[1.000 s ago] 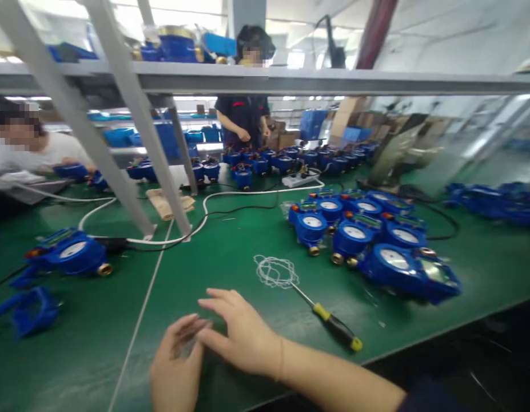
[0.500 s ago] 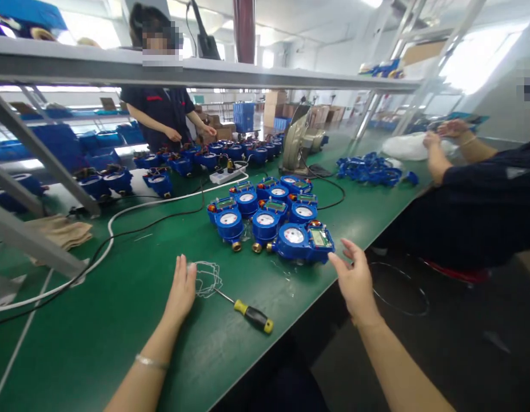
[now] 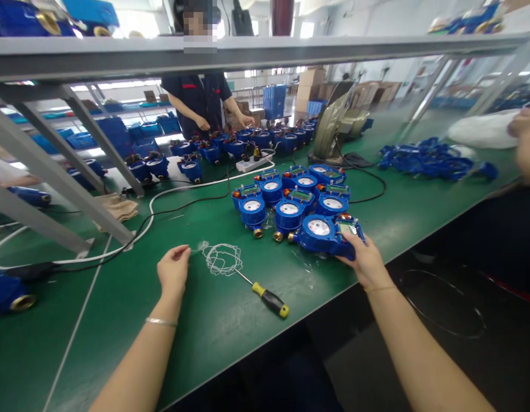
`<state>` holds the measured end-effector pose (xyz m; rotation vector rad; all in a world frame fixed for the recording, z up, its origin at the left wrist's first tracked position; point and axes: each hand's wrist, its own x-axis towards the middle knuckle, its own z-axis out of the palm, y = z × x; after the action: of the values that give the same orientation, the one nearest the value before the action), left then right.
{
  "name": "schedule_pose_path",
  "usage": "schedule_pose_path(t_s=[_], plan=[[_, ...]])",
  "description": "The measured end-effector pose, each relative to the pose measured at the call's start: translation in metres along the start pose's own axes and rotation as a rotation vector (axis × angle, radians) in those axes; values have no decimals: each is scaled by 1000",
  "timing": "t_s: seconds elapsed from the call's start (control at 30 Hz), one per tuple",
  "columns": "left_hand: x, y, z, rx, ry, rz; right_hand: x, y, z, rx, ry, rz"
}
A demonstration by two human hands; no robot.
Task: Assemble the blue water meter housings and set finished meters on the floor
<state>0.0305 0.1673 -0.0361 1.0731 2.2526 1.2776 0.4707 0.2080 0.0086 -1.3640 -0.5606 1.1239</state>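
Note:
My left hand (image 3: 174, 269) is pinched closed over the green table, left of a tangled loop of thin white wire (image 3: 224, 259); a bit of clear plastic (image 3: 202, 246) lies at its fingertips. My right hand (image 3: 367, 260) grips the display end of the nearest blue meter (image 3: 320, 228), thumb on top and fingers at its side. That meter rests on the table with its brass end pointing left. Behind it stand several more blue meters (image 3: 289, 210). A yellow and black screwdriver (image 3: 271, 300) lies in front, its tip touching the wire loop.
A white cable (image 3: 152, 209) and a black cord cross the green table (image 3: 131, 320). Further back are a power strip (image 3: 252, 164), more meters, and a person in dark clothes. Blue parts (image 3: 427, 160) lie at right near another person's hand. A grey shelf (image 3: 247, 54) spans overhead.
My right hand has closed on the nearest meter. The fingers of my left hand have gone from stretched out to pinched, left of the wire. The view has shifted.

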Motion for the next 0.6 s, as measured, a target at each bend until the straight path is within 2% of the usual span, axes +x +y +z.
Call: schedule_pose_path(t_s=[0.1,0.23,0.3,0.37,0.43,0.5,0.6], plan=[[7,9,3,25,32,16,-3,4,0,54,8,-16],[17,14,3,111,-88,4,-3,9,-6,130,13,-28],[20,19,0,143,-80,-25,-1,10,-11,163,6,-21],[15,33,2,152,-34,-4,0,11,-17,192,-3,-8],[-1,57,15,139,-42,91,-2,11,-24,217,-7,7],[-25,88,39,120,-172,237,-7,11,-30,240,-6,24],[-52,125,77,130,-493,434,-21,5,-38,274,-1,50]])
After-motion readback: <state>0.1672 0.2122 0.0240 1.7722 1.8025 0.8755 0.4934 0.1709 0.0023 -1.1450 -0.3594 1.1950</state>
